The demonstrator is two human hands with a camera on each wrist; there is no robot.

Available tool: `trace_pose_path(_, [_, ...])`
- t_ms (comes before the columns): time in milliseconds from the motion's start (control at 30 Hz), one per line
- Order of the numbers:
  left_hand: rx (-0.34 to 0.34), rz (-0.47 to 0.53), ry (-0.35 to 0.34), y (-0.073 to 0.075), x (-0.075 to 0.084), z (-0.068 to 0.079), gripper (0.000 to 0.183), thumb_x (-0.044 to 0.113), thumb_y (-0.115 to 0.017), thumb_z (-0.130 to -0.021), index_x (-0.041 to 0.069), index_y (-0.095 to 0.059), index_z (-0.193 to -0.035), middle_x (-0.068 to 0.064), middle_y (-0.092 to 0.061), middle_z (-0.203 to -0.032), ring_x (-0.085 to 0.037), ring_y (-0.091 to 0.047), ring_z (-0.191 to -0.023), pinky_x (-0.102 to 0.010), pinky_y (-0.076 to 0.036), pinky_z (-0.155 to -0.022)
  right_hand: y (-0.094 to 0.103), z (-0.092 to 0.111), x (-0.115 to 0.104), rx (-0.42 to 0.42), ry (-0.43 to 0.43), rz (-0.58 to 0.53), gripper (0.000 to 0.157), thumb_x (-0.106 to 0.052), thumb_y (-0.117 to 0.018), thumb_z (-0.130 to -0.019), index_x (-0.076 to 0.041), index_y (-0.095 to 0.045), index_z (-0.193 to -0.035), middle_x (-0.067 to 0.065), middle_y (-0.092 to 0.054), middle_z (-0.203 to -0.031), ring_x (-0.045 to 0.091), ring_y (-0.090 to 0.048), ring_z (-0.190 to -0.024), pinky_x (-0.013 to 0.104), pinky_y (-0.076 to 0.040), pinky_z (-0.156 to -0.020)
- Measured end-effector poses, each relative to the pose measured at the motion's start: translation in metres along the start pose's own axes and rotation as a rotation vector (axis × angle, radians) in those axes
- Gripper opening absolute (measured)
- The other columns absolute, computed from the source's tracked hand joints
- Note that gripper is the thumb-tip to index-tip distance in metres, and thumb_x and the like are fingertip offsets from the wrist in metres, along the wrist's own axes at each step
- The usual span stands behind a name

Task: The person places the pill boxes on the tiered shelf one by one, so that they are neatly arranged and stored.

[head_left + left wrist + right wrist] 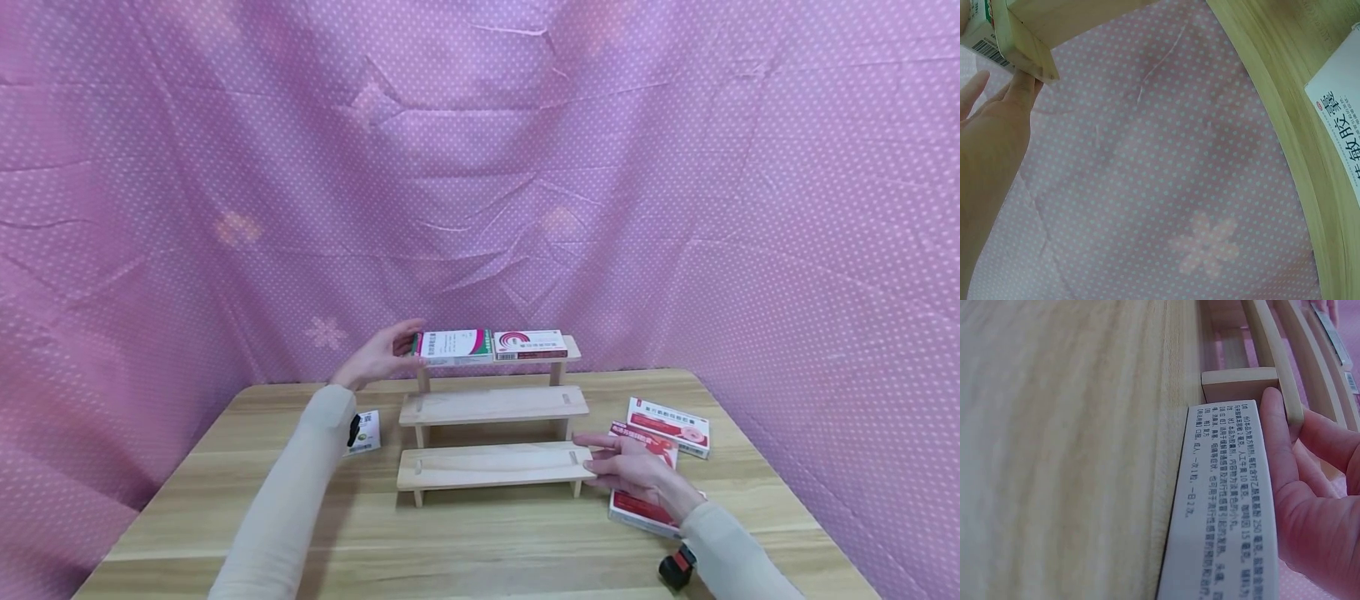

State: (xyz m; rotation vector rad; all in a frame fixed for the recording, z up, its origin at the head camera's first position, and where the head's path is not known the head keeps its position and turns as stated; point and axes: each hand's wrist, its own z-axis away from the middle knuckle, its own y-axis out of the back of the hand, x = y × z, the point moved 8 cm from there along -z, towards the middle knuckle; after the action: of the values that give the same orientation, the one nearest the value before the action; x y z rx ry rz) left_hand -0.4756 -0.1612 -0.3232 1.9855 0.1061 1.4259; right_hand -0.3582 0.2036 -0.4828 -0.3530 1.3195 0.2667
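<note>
A three-step wooden rack stands on the table. My left hand holds the left end of its top step, fingers toward the back and thumb at the front. Beside those fingers, a white, green and pink medicine box lies on that step. A white and dark red medicine box lies to its right. Down at the bottom step, my right hand pinches the right end of the board, as the right wrist view shows at the fingers. Under this hand lie red and white medicine boxes, partly covered.
Another white and red box lies at the right, overlapping a red one. Left of the rack, a white box is partly behind my left sleeve. A pink dotted cloth hangs behind the wooden table.
</note>
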Motion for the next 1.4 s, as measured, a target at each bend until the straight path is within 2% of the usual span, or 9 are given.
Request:
trace_pose_path(433, [-0.011, -0.025, 0.009, -0.002, -0.004, -0.001, 0.081, 0.016, -0.071, -0.089, 0.005, -0.025, -0.154, -0.022, -0.031, -0.156, -0.041, -0.034, -0.142, -0.054, -0.029, -0.118, 0.000, 0.001, 0.000, 0.008, -0.004, -0.004, 0.059, -0.003, -0.061, -0.093, 0.001, -0.039, -0.147, 0.011, -0.061, -0.110, 0.018, -0.066, -0.098, 0.040, -0.057, -0.095])
trace_pose_path(667, [-0.016, -0.028, 0.021, -0.004, -0.002, -0.003, 0.076, 0.011, -0.067, -0.091, 0.002, -0.024, -0.154, -0.026, -0.036, -0.152, -0.043, -0.036, -0.140, -0.056, -0.031, -0.117, 0.000, 0.001, -0.001, 0.017, -0.006, -0.006, 0.058, -0.003, -0.062, -0.093, 0.001, -0.040, -0.146, 0.012, -0.060, -0.110, 0.018, -0.066, -0.098, 0.040, -0.056, -0.095])
trace_pose_path(967, [-0.034, -0.041, 0.046, -0.006, 0.029, 0.013, 0.073, 0.009, -0.065, -0.092, -0.002, -0.025, -0.152, -0.029, -0.034, -0.152, -0.046, -0.035, -0.139, -0.058, -0.030, -0.117, 0.000, -0.001, 0.000, 0.018, -0.002, -0.005, 0.059, -0.003, -0.063, -0.092, 0.001, -0.040, -0.146, 0.013, -0.059, -0.112, 0.019, -0.066, -0.099, 0.041, -0.057, -0.095])
trace_pose_path(1200, [-0.020, -0.047, 0.039, -0.003, 0.001, -0.001, 0.077, 0.014, -0.067, -0.092, 0.004, -0.024, -0.154, -0.025, -0.036, -0.152, -0.043, -0.036, -0.140, -0.057, -0.030, -0.117, 0.001, -0.001, -0.001, 0.017, -0.005, -0.015, 0.059, -0.003, -0.063, -0.092, 0.001, -0.041, -0.146, 0.015, -0.061, -0.114, 0.022, -0.067, -0.101, 0.043, -0.055, -0.097])
trace_pose_path(1400, [-0.023, -0.048, 0.032, -0.002, -0.002, -0.001, 0.078, 0.020, -0.069, -0.091, 0.009, -0.027, -0.155, -0.022, -0.040, -0.151, -0.040, -0.038, -0.139, -0.055, -0.032, -0.116, 0.000, -0.001, 0.000, 0.022, -0.009, -0.023, 0.059, -0.003, -0.063, -0.092, 0.001, -0.040, -0.146, 0.015, -0.061, -0.114, 0.022, -0.067, -0.101, 0.043, -0.055, -0.097])
